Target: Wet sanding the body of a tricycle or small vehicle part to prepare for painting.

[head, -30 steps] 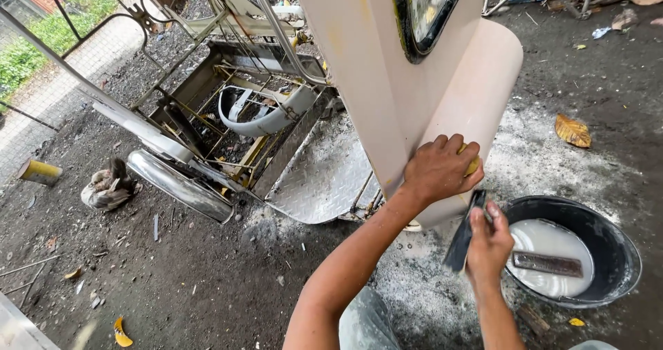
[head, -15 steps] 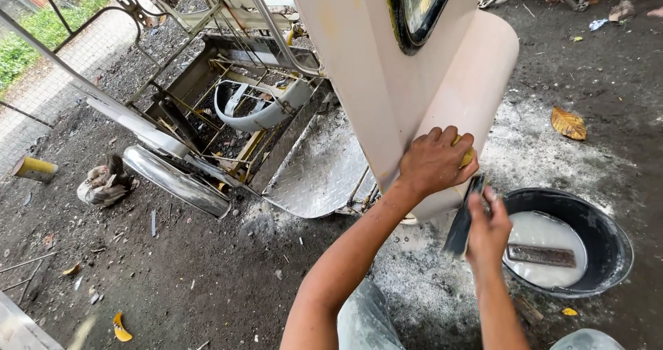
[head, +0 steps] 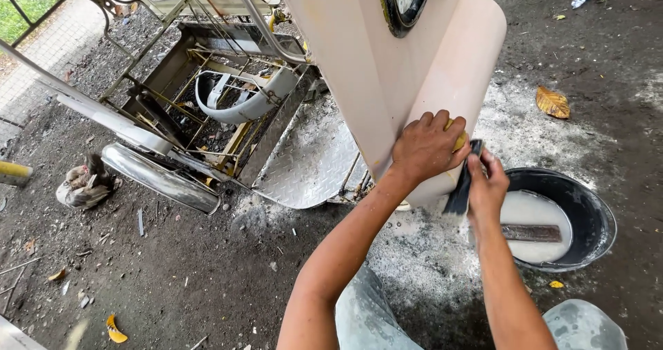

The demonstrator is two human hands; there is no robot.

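The left hand (head: 428,146) presses a yellow sponge (head: 458,141) flat on the pink panel (head: 387,73), fingers spread over it. The right hand (head: 487,187) has its grip closed around a dark block (head: 461,187), held at the panel's low edge. At 4 o'clock from the hands sits a black tub (head: 594,212) of milky water, with a dark strip (head: 530,232) lying in it.

The wet sponge could slip out, because only a flat palm holds it. The block could scratch too deep if it tips onto a corner. The right elbow is close to the tub and could knock it, so water spills on the floor (head: 173,281). The metal frame (head: 207,115) at 10 o'clock has sharp edges nearby.
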